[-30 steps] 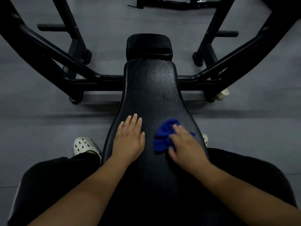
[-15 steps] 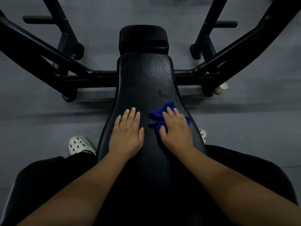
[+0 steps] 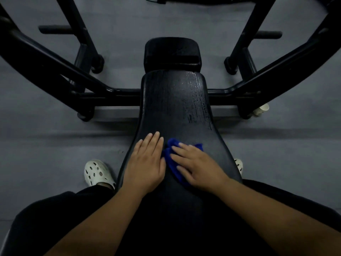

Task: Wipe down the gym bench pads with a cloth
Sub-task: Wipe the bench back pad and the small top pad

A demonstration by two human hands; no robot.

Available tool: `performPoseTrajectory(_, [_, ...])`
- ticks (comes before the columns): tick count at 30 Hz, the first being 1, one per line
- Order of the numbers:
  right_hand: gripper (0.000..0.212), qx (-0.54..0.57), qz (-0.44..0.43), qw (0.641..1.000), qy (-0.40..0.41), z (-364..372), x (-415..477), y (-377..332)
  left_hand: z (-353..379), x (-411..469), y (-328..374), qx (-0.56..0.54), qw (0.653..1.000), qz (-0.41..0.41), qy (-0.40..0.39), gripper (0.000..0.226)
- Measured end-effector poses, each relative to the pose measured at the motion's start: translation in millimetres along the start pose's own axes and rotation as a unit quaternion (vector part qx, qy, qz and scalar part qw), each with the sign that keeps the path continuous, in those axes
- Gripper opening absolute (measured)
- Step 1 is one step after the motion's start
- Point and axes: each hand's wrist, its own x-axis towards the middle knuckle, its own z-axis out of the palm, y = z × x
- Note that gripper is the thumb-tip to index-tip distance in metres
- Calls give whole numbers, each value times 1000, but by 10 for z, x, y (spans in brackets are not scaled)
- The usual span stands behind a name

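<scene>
A long black bench pad runs away from me, with a small black head pad beyond its far end. Wet streaks shine on the long pad's far right part. A blue cloth lies on the pad's near middle. My right hand presses flat on the cloth with straight fingers and covers most of it. My left hand rests flat on the pad just left of the cloth, fingers together.
Black frame bars slant in from both sides and meet a cross bar under the pad. A white paper cup lies by the right frame foot. My white clogs stand on the grey floor beside the pad.
My right hand has slid the cloth to the left, up against my left hand, after pushing it forward a moment before. My left hand has stayed on the pad.
</scene>
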Motion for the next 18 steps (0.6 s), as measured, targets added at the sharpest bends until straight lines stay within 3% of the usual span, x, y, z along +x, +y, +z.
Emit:
performPoseTrajectory(2, [44, -15, 37, 998, 41, -106, 99, 296, 2, 0, 5, -4, 1000, -5, 11, 63])
performPoseTrajectory(5, [46, 7, 221, 970, 104, -102, 580, 316, 27, 10, 10, -8, 1000, -10, 13, 62])
performPoseTrajectory(6, [47, 8, 218, 971, 98, -71, 662, 206, 27, 17, 2, -6, 1000, -9, 15, 61])
performPoseTrajectory(10, [47, -12, 31, 999, 10, -86, 254, 225, 8, -13, 4, -12, 1000, -8, 6, 62])
performPoseTrajectory(12, [46, -26, 83, 994, 66, -201, 239, 561, -1, -4, 11, -15, 1000, -13, 5, 62])
performPoseTrajectory(15, [46, 6, 248, 961, 122, -248, 570, 611, 11, 13, 22, -12, 1000, -13, 8, 61])
performPoseTrajectory(16, [46, -5, 236, 965, 115, -201, 613, 499, 11, 16, 21, -12, 1000, -11, 10, 61])
performPoseTrajectory(18, [43, -20, 122, 989, 78, -112, 436, 340, -5, 30, 30, -22, 1000, -8, 17, 60])
